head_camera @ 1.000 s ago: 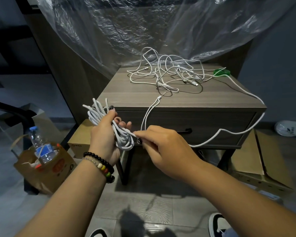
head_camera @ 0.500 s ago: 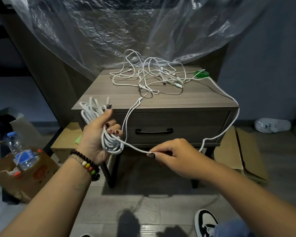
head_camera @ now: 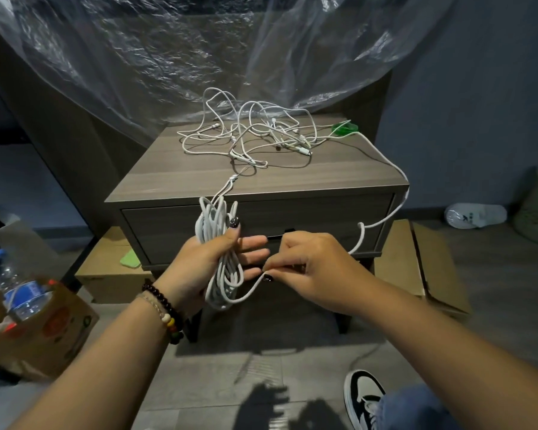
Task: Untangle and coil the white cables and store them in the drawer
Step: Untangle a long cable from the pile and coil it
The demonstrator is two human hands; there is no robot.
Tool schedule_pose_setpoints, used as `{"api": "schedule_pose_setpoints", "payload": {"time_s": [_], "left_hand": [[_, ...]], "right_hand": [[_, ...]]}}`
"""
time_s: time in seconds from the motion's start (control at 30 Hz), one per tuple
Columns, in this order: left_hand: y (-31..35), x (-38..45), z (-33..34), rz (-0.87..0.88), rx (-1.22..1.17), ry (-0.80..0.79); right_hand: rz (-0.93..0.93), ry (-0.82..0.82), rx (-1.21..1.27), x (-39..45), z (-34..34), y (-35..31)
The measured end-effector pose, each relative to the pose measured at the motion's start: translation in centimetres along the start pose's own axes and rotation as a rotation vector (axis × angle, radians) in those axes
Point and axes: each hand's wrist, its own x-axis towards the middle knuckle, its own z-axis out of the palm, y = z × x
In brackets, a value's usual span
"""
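Coil [head_camera: 221, 256] stands upright in left hand [head_camera: 205, 262] grip.

A single head-worn wide-angle camera looks forward and down, close over both hands, facing the nightstand [head_camera: 292, 181] just beyond them.

White cable coil [head_camera: 222, 259] upright; tangle [head_camera: 255, 135] atop closed drawer [head_camera: 261, 225].

A grey-brown nightstand [head_camera: 199, 178] with one closed drawer [head_camera: 168, 225] carries a tangled heap of white cables [head_camera: 255, 135] near its back edge and a small green object [head_camera: 344, 129] at its back right corner.
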Motion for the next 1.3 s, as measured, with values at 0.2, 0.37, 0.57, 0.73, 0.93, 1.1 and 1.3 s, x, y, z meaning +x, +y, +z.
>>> {"api": "schedule_pose_setpoints", "payload": {"time_s": [0.2,0.37,0.57,0.73,0.93,1.1,1.3], "left_hand": [[-0.9,-0.8,0.7,-0.039,0.168,0.025],[-0.2,-1.0,0.9,-0.066,0.203,0.025],[0.9,-0.9,0.3,-0.014,0.278,0.0],[2.0,-1.0,-1.0,0.028,0.398,-0.047],[2.0,-2.0,-0.5,0.019,0.489,-0.172],[0.8,-2.3,0.5,0.061,0.643,-0.188],[1.3,-2.0,-0.2,0.136,0.677,-0.137]], "right_hand": [[-0.117,0.092,-0.088,0.0,1.4,-0.3],[-0.113,0.133,-0.095,0.2,0.9,-0.4],[-0.049,0.04,-0.015,1.0,-1.3,0.6],[0.038,-0.049,-0.04,1.2,-3.6,1.8],[0.061,-0.057,-0.334,1.9,-3.6,1.9],[-0.002,0.037,-0.439,3.0,-1.6,1.8],[0.011,0.112,-0.408,4.3,-0.8,1.4]]}}
